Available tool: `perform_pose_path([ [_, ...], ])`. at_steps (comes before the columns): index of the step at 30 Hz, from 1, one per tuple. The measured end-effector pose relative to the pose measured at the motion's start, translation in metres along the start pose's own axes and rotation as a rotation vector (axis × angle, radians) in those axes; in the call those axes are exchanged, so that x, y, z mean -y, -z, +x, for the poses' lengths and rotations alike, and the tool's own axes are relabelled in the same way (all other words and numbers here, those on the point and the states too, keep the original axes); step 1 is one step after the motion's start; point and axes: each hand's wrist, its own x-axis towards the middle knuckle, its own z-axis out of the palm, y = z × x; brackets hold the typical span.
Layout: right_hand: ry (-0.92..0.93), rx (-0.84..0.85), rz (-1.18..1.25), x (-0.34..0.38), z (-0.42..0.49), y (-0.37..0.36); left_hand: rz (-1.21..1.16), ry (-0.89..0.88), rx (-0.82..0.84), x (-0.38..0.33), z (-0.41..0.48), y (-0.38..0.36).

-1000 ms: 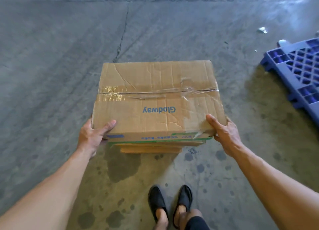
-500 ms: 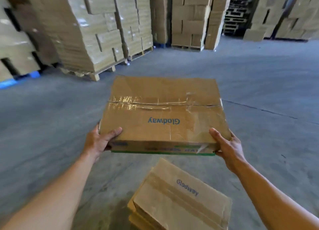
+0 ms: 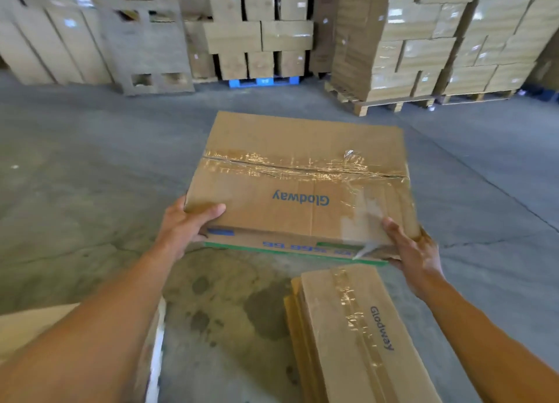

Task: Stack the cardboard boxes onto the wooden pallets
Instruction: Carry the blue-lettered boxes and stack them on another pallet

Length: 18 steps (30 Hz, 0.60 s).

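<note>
Looming beyond the held cardboard box (image 3: pixel 302 148), loaded pallets (image 3: pixel 390 104) line stained concrete (image 3: pixel 90 176).

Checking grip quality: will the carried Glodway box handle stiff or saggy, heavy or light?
Probably light: left hand and right hand hold the carried box out by its near corners alone. Possibly saggy: its top is creased. Glossy tape by the right hand may be slippery.

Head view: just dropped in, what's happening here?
A person holds a taped Glodway cardboard box in the air, left hand gripping its near left corner, right hand its near right corner. Similar boxes lie on the concrete floor just below. Loaded wooden pallets stand ahead; this box is not yet on one.
</note>
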Motion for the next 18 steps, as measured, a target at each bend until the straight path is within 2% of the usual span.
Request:
perform_pose_path([
  [6,0.043,0.135,0.013,-0.024,-0.081,-0.042,-0.003,0.006,-0.183,0.023,-0.114,0.100],
  [10,-0.004,0.192,0.029,-0.053,-0.148,-0.059,-0.009,0.025,-0.268,0.046,-0.199,0.160],
  [15,-0.109,0.393,0.076,-0.087,-0.220,-0.074,0.011,0.065,-0.388,0.072,-0.295,0.221],
  [18,-0.109,0.517,-0.006,-0.098,-0.248,-0.088,0.019,0.097,-0.472,0.084,-0.339,0.246],
])
